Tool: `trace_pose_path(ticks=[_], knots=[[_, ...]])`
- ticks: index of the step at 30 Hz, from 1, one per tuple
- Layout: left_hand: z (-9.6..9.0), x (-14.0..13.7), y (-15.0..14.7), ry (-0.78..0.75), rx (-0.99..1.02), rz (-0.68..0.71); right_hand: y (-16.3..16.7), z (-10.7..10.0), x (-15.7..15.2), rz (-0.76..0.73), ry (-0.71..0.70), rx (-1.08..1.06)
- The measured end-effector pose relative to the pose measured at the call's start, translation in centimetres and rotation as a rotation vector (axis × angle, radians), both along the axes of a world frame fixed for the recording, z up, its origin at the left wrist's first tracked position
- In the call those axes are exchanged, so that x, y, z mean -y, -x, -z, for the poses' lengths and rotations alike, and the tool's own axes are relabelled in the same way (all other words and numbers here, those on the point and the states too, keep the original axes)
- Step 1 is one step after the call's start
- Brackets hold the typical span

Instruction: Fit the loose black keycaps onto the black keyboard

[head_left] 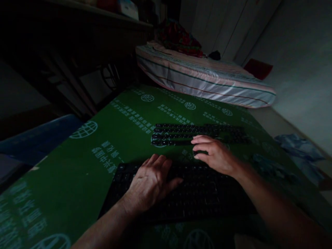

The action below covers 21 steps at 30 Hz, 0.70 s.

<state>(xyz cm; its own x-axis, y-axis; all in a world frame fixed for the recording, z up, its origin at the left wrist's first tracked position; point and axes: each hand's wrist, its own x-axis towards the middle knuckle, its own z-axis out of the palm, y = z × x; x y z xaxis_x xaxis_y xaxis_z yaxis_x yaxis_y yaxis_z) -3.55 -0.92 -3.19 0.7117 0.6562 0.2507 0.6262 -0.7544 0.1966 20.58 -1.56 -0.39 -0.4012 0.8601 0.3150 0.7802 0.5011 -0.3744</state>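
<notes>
A black keyboard (pixel 199 193) lies near me on a green printed board; the dim light hides whether its keys are all in place. My left hand (pixel 150 178) rests open on its left part, fingers over the top edge and thumb stretched to the right. Beyond the keyboard, loose black keycaps (pixel 178 131) are laid out in several rows. My right hand (pixel 214 152) is just this side of the nearest row, its thumb and fingers closed around a small black keycap (pixel 195 153). Its fingertips are close to a long black keycap (pixel 183 142).
The green board (pixel 124 128) carries white globe marks and lettering. To its right is a dark bluish crumpled item (pixel 272 166). A bed (pixel 207 79) with a striped sheet stands behind, a dark table (pixel 77 20) at upper left, and a blue object (pixel 52 135) at left.
</notes>
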Motion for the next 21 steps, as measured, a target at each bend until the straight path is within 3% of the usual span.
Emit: trace_pose_path(ticks=[3,7,21], knots=[[0.0,0.0,-0.1,-0.011,-0.007,0.003,1.5,0.8,2.9,0.021,0.028,-0.014],[-0.1,0.1,-0.2,-0.029,-0.008,0.0,2.7,1.7,4.6,0.054,0.037,0.023],[-0.3,0.4,-0.2,-0.032,-0.022,-0.009,3.5,1.9,5.2,0.066,0.011,0.102]])
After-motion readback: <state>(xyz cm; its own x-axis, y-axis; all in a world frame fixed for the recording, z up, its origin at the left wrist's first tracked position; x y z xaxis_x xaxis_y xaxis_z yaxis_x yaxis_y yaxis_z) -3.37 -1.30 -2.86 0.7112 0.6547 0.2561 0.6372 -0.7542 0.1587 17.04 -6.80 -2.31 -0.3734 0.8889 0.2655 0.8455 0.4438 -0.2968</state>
